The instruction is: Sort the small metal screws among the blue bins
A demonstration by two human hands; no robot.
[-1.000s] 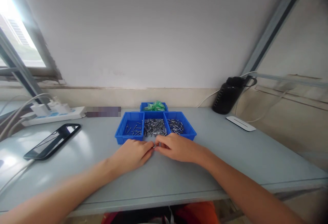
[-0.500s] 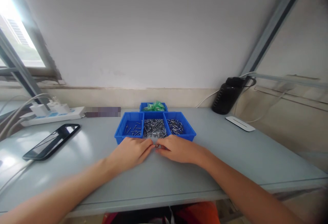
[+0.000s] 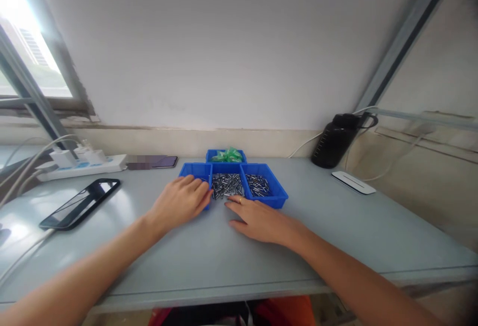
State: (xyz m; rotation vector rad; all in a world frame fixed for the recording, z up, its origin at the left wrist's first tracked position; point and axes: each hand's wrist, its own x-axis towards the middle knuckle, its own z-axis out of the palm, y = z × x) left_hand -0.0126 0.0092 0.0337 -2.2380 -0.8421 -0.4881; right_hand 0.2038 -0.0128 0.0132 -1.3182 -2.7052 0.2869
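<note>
My left hand (image 3: 182,199) is over the front of the left blue bin (image 3: 194,167), covering most of its inside. Its fingers are curled together, and anything between them is hidden. My right hand (image 3: 259,219) is at the front of the middle pile of small metal screws or pins (image 3: 227,184), thumb and fingers apart. A ring sits on one of its fingers, and nothing shows in its grasp. Beside the pile, the right blue bin (image 3: 278,192) holds more small metal pieces (image 3: 257,185).
Behind stands a blue bin (image 3: 244,157) with green plastic packets (image 3: 228,155). A phone (image 3: 80,204) and a power strip (image 3: 93,165) lie left, another phone (image 3: 164,162) by the wall. At right are a black bottle (image 3: 333,142) and a white flat device (image 3: 353,182).
My hands were together in front of the middle pile, fingertips meeting at a small metal piece. My left hand has moved left over the left bin; my right hand has opened near the pile.
</note>
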